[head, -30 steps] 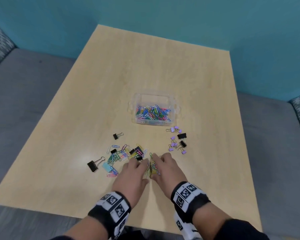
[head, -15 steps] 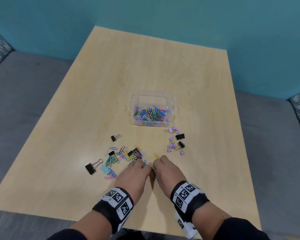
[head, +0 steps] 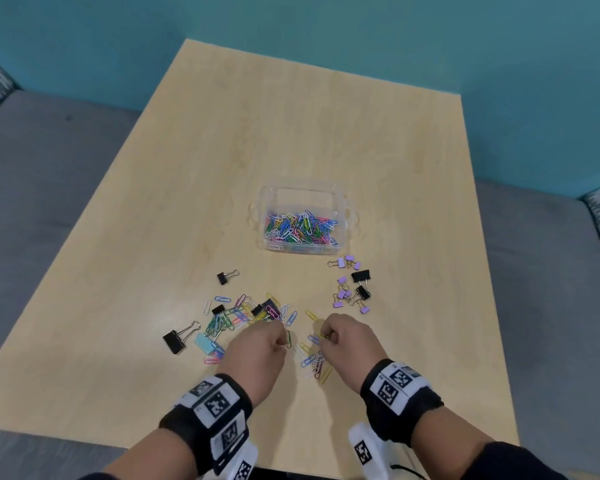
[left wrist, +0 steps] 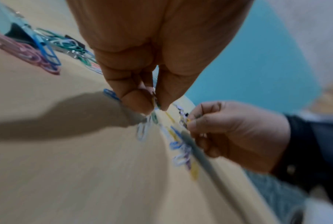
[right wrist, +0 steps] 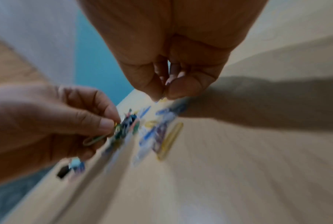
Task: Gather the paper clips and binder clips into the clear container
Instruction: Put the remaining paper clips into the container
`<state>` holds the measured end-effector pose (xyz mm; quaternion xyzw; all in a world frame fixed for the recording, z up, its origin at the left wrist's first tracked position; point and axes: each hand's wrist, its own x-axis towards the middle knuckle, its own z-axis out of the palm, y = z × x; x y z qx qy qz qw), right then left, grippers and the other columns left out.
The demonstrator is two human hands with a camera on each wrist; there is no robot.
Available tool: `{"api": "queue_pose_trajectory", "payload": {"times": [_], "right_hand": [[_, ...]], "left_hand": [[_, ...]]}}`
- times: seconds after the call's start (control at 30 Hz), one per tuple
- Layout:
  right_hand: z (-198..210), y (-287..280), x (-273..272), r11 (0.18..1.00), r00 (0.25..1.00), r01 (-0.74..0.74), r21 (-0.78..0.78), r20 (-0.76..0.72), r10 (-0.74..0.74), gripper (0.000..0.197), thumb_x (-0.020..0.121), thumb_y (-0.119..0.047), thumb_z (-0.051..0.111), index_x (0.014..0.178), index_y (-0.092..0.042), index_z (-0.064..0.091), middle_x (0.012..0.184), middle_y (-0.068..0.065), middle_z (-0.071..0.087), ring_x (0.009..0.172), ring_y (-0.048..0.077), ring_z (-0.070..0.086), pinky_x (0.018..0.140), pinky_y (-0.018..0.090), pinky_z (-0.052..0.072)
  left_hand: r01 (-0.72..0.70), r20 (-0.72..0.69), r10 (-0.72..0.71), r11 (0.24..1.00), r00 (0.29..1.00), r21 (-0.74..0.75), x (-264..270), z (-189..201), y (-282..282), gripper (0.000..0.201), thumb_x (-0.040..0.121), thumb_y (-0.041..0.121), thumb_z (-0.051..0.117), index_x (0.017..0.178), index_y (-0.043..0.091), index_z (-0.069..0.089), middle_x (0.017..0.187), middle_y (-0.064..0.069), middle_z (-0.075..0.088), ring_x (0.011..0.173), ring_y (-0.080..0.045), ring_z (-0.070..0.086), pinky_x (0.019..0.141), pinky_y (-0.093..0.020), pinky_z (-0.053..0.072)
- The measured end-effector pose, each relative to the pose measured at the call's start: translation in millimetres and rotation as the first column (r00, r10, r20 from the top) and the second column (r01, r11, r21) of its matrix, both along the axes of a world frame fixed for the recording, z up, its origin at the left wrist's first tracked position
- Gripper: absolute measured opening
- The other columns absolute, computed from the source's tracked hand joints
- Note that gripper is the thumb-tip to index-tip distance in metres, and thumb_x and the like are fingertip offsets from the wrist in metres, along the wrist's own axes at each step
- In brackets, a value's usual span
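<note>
Both hands have come apart and lifted a bit since half a second ago, when they were pressed together over one small heap. Left hand (head: 257, 348) has its fingers curled, thumb and forefinger pinching a green paper clip (head: 288, 339); the right wrist view shows a clip dangling from that pinch. Right hand (head: 347, 341) is also curled, fingertips pinching a yellowish clip (head: 324, 336) at the thumb side; how many clips it has hold of I cannot tell, the wrist views are blurred. Between the hands a small loose heap of paper clips (head: 312, 362) now lies exposed on the table (head: 291, 133); it was covered by the hands earlier. The larger mixed pile (head: 243, 315) of paper clips and black binder clips sits just left of the left hand, unchanged. A big black binder clip (head: 175, 341) and a light blue one (head: 204, 342) are at its left edge, one small black clip (head: 224, 277) farther up. Purple and black binder clips (head: 352, 289) cluster to the right, unmoved. The clear container (head: 302, 195) stands beyond both groups, mid-table, with many coloured paper clips inside.
</note>
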<state>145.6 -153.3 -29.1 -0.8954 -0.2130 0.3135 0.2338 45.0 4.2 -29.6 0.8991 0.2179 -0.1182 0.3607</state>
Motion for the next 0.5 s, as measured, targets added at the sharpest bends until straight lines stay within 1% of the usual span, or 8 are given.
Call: {"api": "queue_pose_trajectory", "payload": {"times": [0.03, 0.1, 0.17, 0.23, 0.33, 0.4, 0.43, 0.5], "right_hand": [[3, 1, 5, 0.995, 0.992, 0.093, 0.037, -0.088, -0.09, 0.006, 0.082, -0.018, 0.059, 0.077, -0.02, 0.055, 0.068, -0.008, 0.052, 0.057, 0.01, 0.048, 0.053, 0.022, 0.038], [13, 6, 17, 0.959, 0.937, 0.262, 0.105, -0.266, -0.227, 0.009, 0.081, -0.013, 0.06, 0.075, -0.018, 0.056, 0.059, -0.006, 0.05, 0.045, 0.009, 0.044, 0.045, 0.021, 0.037], [26, 16, 35, 0.936, 0.909, 0.319, 0.151, -0.327, -0.257, 0.01, 0.082, -0.008, 0.061, 0.075, -0.013, 0.055, 0.055, 0.001, 0.049, 0.038, 0.01, 0.042, 0.038, 0.018, 0.034], [40, 30, 61, 0.931, 0.925, 0.316, 0.182, -0.279, -0.26, 0.011, 0.082, -0.007, 0.061, 0.074, -0.013, 0.055, 0.053, 0.006, 0.051, 0.036, 0.014, 0.045, 0.037, 0.021, 0.035], [58, 56, 102, 0.943, 0.967, 0.25, 0.219, -0.1, -0.233, 0.01, 0.079, -0.009, 0.061, 0.072, -0.015, 0.056, 0.056, 0.007, 0.058, 0.045, 0.026, 0.055, 0.044, 0.034, 0.047], [67, 75, 120, 0.967, 0.983, 0.173, 0.185, 0.029, -0.182, 0.009, 0.078, -0.012, 0.062, 0.072, -0.018, 0.057, 0.065, 0.005, 0.062, 0.061, 0.031, 0.063, 0.056, 0.04, 0.055], [70, 83, 127, 0.973, 0.985, 0.151, 0.177, 0.056, -0.163, 0.009, 0.077, -0.014, 0.063, 0.073, -0.019, 0.057, 0.068, 0.003, 0.063, 0.068, 0.03, 0.065, 0.062, 0.041, 0.057], [73, 94, 134, 0.979, 0.989, 0.124, 0.163, 0.056, -0.135, 0.006, 0.079, -0.021, 0.066, 0.083, -0.02, 0.061, 0.079, 0.002, 0.065, 0.076, 0.028, 0.065, 0.073, 0.042, 0.056]], "left_hand": [[-0.074, -0.002, 0.074, 0.992, 0.997, -0.103, 2, 4, 5, 0.012, 0.08, 0.014, 0.058, 0.073, 0.023, 0.054, 0.068, 0.006, 0.058, 0.063, -0.013, 0.055, 0.056, -0.024, 0.042], [-0.223, -0.037, 0.224, 0.916, 0.974, -0.333, 13, 14, 14, 0.011, 0.078, 0.013, 0.063, 0.071, 0.021, 0.059, 0.06, 0.004, 0.061, 0.052, -0.012, 0.056, 0.054, -0.027, 0.05], [-0.311, -0.041, 0.329, 0.833, 0.943, -0.458, 31, 23, 28, 0.015, 0.077, 0.005, 0.065, 0.069, 0.016, 0.061, 0.052, 0.003, 0.059, 0.045, -0.014, 0.053, 0.048, -0.029, 0.048], [-0.324, 0.026, 0.378, 0.824, 0.925, -0.464, 58, 32, 45, 0.019, 0.076, 0.001, 0.067, 0.066, 0.016, 0.06, 0.05, 0.003, 0.057, 0.044, -0.018, 0.054, 0.048, -0.026, 0.045], [-0.313, 0.116, 0.404, 0.834, 0.908, -0.455, 104, 47, 64, 0.019, 0.077, -0.002, 0.067, 0.068, 0.014, 0.059, 0.058, -0.004, 0.059, 0.05, -0.02, 0.055, 0.056, -0.038, 0.057], [-0.291, 0.16, 0.385, 0.861, 0.909, -0.417, 130, 53, 71, 0.019, 0.076, -0.001, 0.067, 0.067, 0.014, 0.059, 0.058, -0.004, 0.057, 0.051, -0.022, 0.056, 0.062, -0.046, 0.059], [-0.271, 0.183, 0.362, 0.881, 0.914, -0.389, 140, 55, 74, 0.018, 0.075, 0.002, 0.068, 0.067, 0.016, 0.06, 0.059, -0.004, 0.058, 0.054, -0.024, 0.058, 0.064, -0.048, 0.058], [-0.218, 0.209, 0.29, 0.925, 0.934, -0.31, 149, 56, 79, 0.011, 0.075, 0.014, 0.07, 0.073, 0.021, 0.062, 0.068, -0.003, 0.063, 0.063, -0.027, 0.064, 0.069, -0.045, 0.057]]}}
